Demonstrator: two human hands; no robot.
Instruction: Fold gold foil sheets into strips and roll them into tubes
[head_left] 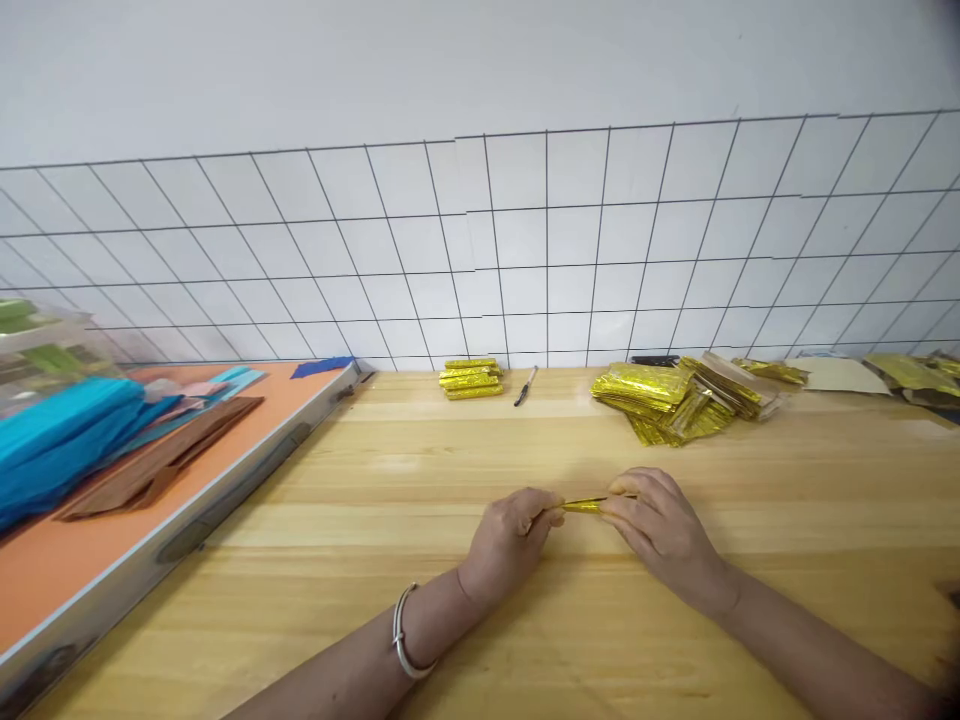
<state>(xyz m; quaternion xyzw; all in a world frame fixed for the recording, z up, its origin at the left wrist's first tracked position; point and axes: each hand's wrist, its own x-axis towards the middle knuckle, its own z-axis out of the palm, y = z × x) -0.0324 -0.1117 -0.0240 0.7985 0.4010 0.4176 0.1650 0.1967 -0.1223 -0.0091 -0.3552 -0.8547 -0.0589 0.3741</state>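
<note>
A narrow folded strip of gold foil paper point(582, 506) is stretched between my two hands, just over the wooden tabletop. My left hand point(514, 535) pinches its left end between thumb and fingers. At the other end, the thumb and fingers of my right hand point(664, 535) close on the strip and hide its tip. Beyond them, against the wall, lies a small stack of folded gold foil strips point(471, 380). To the right is a larger, loose pile of gold foil sheets point(652, 395).
A pen point(526, 386) lies between the gold stacks. On the left, a raised orange board point(232, 440) carries blue crepe paper point(67, 430) and brown crepe paper point(161, 460). A tiled wall point(517, 240) bounds the table's back. Flat beige card point(844, 375) lies far right.
</note>
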